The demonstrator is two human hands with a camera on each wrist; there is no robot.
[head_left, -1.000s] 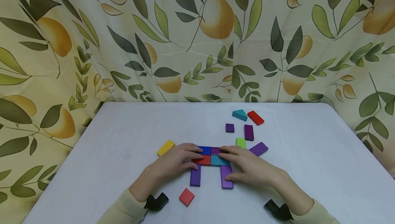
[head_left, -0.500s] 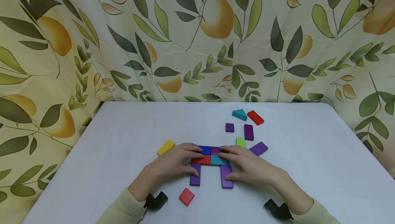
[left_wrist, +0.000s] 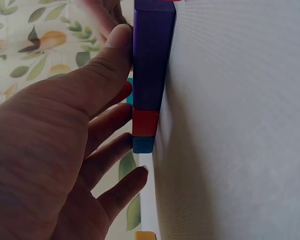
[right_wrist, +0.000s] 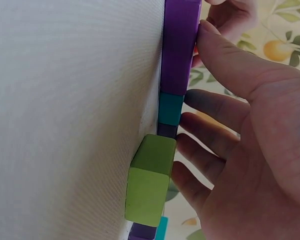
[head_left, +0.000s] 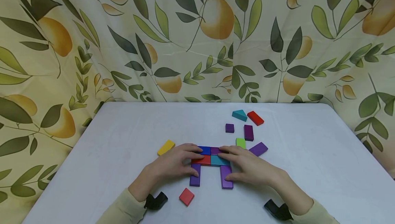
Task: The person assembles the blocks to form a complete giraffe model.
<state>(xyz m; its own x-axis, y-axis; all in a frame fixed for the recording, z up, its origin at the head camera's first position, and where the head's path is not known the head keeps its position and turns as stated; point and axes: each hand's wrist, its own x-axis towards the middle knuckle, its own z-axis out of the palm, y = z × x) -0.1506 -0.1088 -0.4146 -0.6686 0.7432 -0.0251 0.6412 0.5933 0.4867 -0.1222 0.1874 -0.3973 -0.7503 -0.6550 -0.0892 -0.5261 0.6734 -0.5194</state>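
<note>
While both hands rest on it, the block figure (head_left: 210,164) lies flat near the front middle of the white counter (head_left: 123,141): a two-by-two body of blue block (head_left: 205,150), small purple block (head_left: 215,150), red block (head_left: 202,160) and teal block (head_left: 218,161), with two purple bars, the left leg (head_left: 195,175) and the right leg (head_left: 226,177), running toward the person. Left hand (head_left: 172,164): fingers nearly straight, laid along the figure's left edge, thumb against the left leg, as the left wrist view confirms (left_wrist: 152,60); nothing grasped. Right hand (head_left: 250,165): fingers likewise extended over the right edge, thumb pressing the right leg (right_wrist: 180,45); nothing grasped. Judged state: six pieces assembled and being squared together, edges flush as far as can be seen. Loose pieces not joined: green block (head_left: 241,142) just beside the figure's far right corner, whether touching cannot be told; purple slab (head_left: 258,149); dark purple bar (head_left: 248,132); small purple cube (head_left: 229,128); teal wedge (head_left: 239,115); red bar (head_left: 255,118); yellow block (head_left: 166,147) to the left; red square (head_left: 186,196) near the front edge. Eight pieces remain apart, so the work appears under halfway, if all are meant to join.
</note>
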